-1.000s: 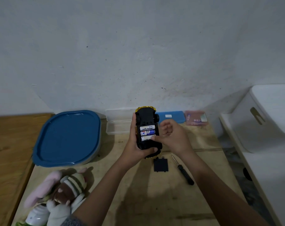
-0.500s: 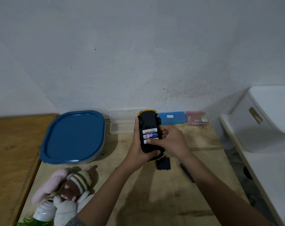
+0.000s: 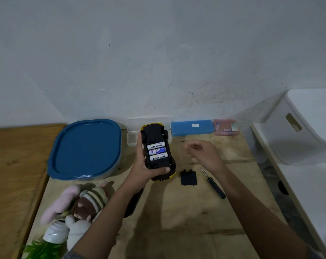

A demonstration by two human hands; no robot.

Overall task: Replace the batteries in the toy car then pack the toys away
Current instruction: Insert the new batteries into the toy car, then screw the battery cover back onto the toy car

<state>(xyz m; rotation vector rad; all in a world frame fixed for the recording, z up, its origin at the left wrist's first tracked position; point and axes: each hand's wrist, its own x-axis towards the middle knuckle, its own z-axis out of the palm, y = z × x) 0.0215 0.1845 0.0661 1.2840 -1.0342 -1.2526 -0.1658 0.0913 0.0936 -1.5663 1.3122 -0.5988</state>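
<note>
Surface [image 3: 186, 212] of bare wood runs up to a wall. White stool [image 3: 304, 131] stands off its right edge, partly cut by the frame. Blue-lidded container [image 3: 85, 148] sits back left with its lid on and its contents hidden; probably the packing box.

Plush toys [image 3: 83, 202] lie near left, waiting to be packed. The lower part of the heap is cut off, and the white and green bits there are unclear.

Toy car [image 3: 154, 133] is held above mid-surface, belly up, so the battery bay faces the person. Left hand [image 3: 145, 169] grips it from the left, thumb across the near end. Right hand [image 3: 203, 154] hovers just right of the car, not touching it. Its fingers are loosely curled with nothing visible in them, and it is blurred.

Dark shape [image 3: 132, 202] under the left forearm is mostly hidden.

Battery cover [image 3: 188, 178] lies flat near the car's near end, with the screwdriver [image 3: 213, 184] beside it. Both look parked within reach for closing up.

Three batteries [image 3: 157, 151] fill the bay side by side. Their polarity marks are too small to read.
</note>
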